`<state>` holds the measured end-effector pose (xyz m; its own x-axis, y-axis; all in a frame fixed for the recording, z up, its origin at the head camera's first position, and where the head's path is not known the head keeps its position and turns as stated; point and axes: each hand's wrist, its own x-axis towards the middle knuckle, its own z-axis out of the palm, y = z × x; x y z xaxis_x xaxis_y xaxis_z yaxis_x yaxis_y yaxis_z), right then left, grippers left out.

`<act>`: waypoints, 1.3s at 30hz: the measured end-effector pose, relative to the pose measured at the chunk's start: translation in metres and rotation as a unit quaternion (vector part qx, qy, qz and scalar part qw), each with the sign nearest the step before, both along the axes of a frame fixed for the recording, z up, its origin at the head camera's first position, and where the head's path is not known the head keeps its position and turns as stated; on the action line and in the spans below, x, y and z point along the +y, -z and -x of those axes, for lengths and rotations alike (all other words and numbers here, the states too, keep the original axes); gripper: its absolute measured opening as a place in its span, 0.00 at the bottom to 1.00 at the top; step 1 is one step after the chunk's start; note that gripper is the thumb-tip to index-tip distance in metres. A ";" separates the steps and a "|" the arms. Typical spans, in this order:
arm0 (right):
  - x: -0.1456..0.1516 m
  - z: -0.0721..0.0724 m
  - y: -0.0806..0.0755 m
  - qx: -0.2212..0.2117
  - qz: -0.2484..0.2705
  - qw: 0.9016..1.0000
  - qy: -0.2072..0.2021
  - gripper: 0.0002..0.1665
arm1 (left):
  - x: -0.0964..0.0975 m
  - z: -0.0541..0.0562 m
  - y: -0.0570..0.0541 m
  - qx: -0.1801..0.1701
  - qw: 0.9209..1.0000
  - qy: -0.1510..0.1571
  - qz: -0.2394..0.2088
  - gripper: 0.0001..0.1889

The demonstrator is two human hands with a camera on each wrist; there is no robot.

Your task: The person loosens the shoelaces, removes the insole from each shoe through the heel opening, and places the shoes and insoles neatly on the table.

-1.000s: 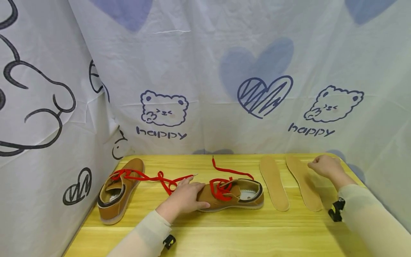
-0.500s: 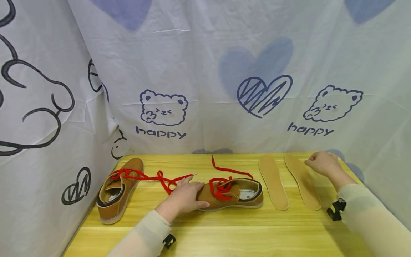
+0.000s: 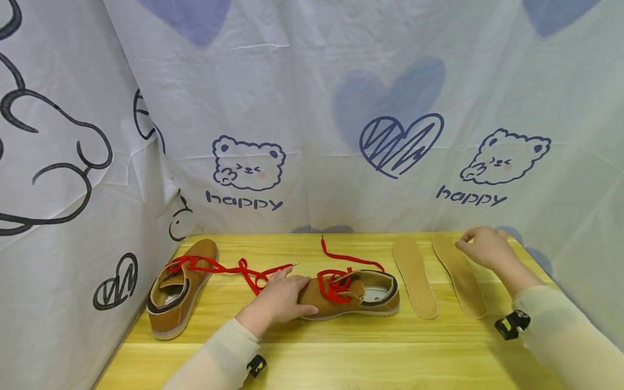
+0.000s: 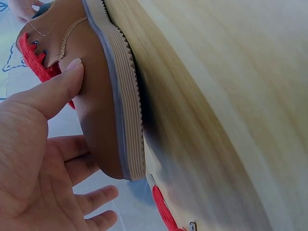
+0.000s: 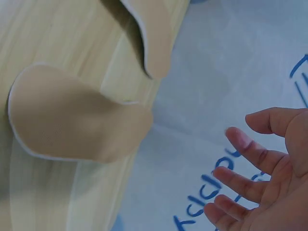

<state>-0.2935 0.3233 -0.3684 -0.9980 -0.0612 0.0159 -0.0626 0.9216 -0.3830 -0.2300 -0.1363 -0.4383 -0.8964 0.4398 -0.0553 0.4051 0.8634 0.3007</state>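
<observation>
My left hand [image 3: 280, 299] lies over the toe of a brown shoe [image 3: 377, 310] with red laces. In the left wrist view its thumb presses one side of the shoe [image 4: 94, 127], while the index and middle fingers go behind the toe; the other fingers are spread. Above the far part of the right-hand tan insole [image 3: 460, 281] hovers my right hand [image 3: 487, 247]. The right wrist view shows that hand [image 5: 269, 168] with loosely bent fingers and nothing in them, apart from the insole [image 5: 72, 115]. A second insole [image 3: 416, 279] lies between it and the shoe.
At the table's left side stands another brown shoe [image 3: 168, 322], its red lace [image 3: 253, 271] trailing toward my left hand. A loose lace end [image 3: 351, 259] lies behind the middle shoe. A white printed curtain [image 3: 312, 184] borders the yellow wooden table [image 3: 341, 363].
My right hand has moved a little left, from the table's right edge to over the far end of the right-hand insole. My left hand and the shoes have stayed put.
</observation>
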 end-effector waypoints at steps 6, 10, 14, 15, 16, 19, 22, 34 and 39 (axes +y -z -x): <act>-0.017 -0.007 -0.003 0.049 0.000 0.999 -0.025 0.17 | 0.000 0.000 -0.001 0.003 1.000 0.000 0.003 0.40; -0.030 -0.012 -0.004 0.076 0.003 0.996 -0.040 0.15 | 0.001 0.000 -0.001 0.000 1.000 -0.004 0.001 0.40; -0.042 -0.017 -0.003 0.079 0.011 0.996 -0.040 0.14 | 0.001 0.000 -0.001 0.001 1.000 -0.004 0.000 0.40; -0.045 -0.018 -0.002 0.078 0.014 0.996 -0.038 0.13 | 0.001 0.000 -0.001 0.002 1.000 -0.003 0.000 0.40; -0.048 -0.019 -0.001 0.076 0.016 0.996 -0.037 0.13 | 0.001 0.000 -0.001 0.003 1.000 -0.003 0.000 0.40; -0.057 -0.023 0.000 0.075 0.021 0.996 -0.043 0.12 | 0.000 0.000 0.000 0.003 1.000 0.000 -0.002 0.40; -0.066 -0.027 0.001 0.079 0.026 0.995 -0.056 0.11 | -0.001 -0.001 0.001 0.000 1.000 -0.003 -0.006 0.40; -0.092 -0.045 0.013 0.090 0.037 0.992 -0.076 0.09 | 0.001 -0.005 0.001 0.002 1.000 -0.009 -0.007 0.40; -0.105 -0.052 0.022 0.076 0.047 0.991 -0.097 0.08 | 0.001 -0.006 0.002 0.001 1.000 -0.009 -0.005 0.41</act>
<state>-0.2414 0.2181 -0.3900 -0.9531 -0.2430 0.1807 -0.2993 0.8468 -0.4397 -0.2241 -0.1357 -0.4405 -0.9041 0.4246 -0.0485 0.3907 0.8671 0.3089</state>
